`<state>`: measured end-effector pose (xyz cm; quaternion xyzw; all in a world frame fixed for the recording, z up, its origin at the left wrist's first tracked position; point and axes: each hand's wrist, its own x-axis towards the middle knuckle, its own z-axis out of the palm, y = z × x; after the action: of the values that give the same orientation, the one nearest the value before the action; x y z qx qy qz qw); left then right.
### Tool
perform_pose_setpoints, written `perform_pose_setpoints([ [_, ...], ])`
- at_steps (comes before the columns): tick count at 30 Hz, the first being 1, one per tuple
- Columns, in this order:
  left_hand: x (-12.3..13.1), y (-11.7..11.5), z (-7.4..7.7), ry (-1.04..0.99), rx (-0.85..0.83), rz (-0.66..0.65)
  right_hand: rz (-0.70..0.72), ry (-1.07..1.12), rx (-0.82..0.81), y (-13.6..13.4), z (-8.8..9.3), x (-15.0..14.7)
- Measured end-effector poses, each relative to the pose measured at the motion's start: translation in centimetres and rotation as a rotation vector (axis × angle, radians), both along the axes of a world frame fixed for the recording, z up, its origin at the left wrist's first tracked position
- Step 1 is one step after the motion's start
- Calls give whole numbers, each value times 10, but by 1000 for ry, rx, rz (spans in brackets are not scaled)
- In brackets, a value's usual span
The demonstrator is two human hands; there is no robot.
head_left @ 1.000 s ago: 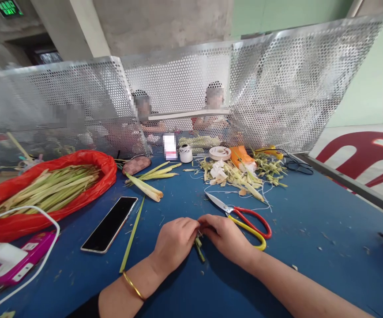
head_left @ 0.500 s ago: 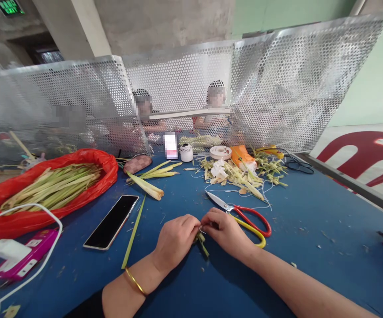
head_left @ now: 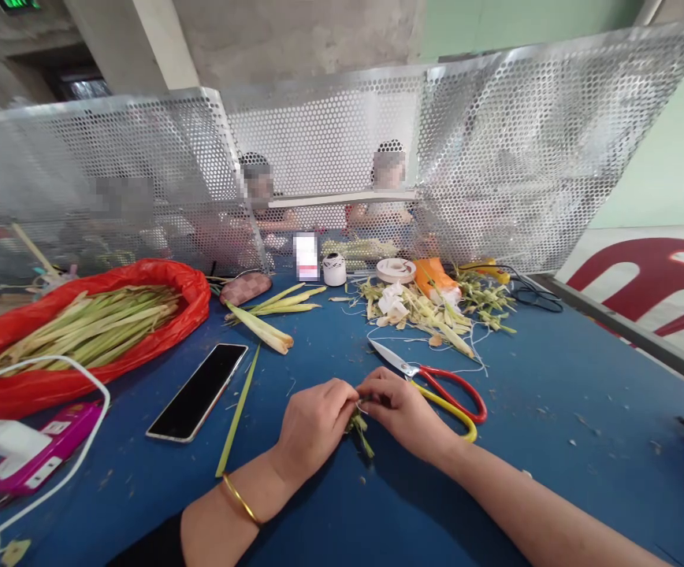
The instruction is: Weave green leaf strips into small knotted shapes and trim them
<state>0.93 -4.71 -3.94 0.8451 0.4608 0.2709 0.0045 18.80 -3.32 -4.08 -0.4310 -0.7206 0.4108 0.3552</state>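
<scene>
My left hand (head_left: 317, 423) and my right hand (head_left: 404, 411) meet over the middle of the blue table, fingertips pinched together. A small green plant piece with cut strips (head_left: 361, 435) pokes out below the fingers of my left hand. A bit of white thread shows at the fingertips of both hands; most of it is hidden. Just beyond my right hand lie scissors (head_left: 408, 370) with one red and one yellow handle, blades pointing away to the left. One flat green leaf strip (head_left: 239, 417) lies left of my left hand.
At the left are a phone (head_left: 198, 392), a purple power strip (head_left: 43, 455) with a white cable, and a red bag (head_left: 197, 303) of long leaves. Leaf scraps (head_left: 430, 319), a tape roll (head_left: 395, 271) and a thread spool (head_left: 334, 270) lie toward the perforated metal screen (head_left: 330, 118).
Both hands keep almost the same pinched pose around the plant piece. The whole view has shifted very slightly; objects on the table have not moved.
</scene>
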Motion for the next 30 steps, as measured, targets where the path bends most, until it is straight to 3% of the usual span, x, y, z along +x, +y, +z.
perform_pose_setpoints([
  [9, -1, 0, -1, -18, 10, -9, -83, 30, -6, 2, -2, 1],
  [14, -2, 1, 0, -13, -10, -7, -47, 104, -67, 1, -2, 5],
  [21, -2, 2, 0, -84, -111, -4, -12, 209, -281, -3, 0, 4],
  [25, -2, 3, 2, -118, -173, 12, -36, 136, -397, -5, 5, 6],
  [30, -2, 3, 4, -170, -232, -17, -79, 102, -209, -4, 9, 10],
])
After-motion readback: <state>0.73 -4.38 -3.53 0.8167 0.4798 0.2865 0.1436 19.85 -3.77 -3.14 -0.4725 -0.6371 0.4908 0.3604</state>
